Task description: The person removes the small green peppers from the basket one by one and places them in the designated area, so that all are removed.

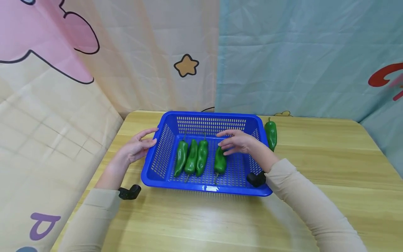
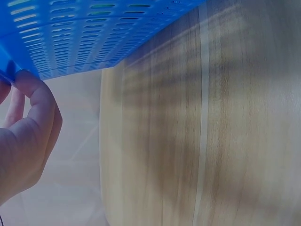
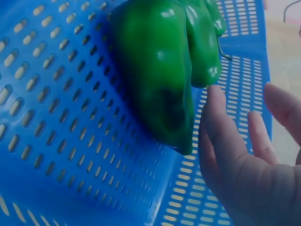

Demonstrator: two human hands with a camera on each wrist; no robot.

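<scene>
A blue plastic basket (image 1: 176, 185) with slotted walls stands on the wooden table. My left hand (image 1: 136, 147) holds its left rim, fingers and thumb pinching the edge in the left wrist view. Inside, three green peppers (image 1: 181, 159) lie side by side on the left half. Apart from them, to the right, is another green pepper (image 1: 220, 163). Over that pepper's upper end hovers my right hand (image 1: 236, 141), its fingers spread and bent slightly. The right wrist view shows nothing between the thumb and fingers, with a large pepper (image 3: 150, 61) just beside the fingertips.
Outside the basket, against its right side, lies one more green pepper (image 1: 271, 134). The wooden table (image 1: 330, 168) stretches to the right and in front. A printed curtain (image 1: 277, 63) hangs behind the table and along its left side.
</scene>
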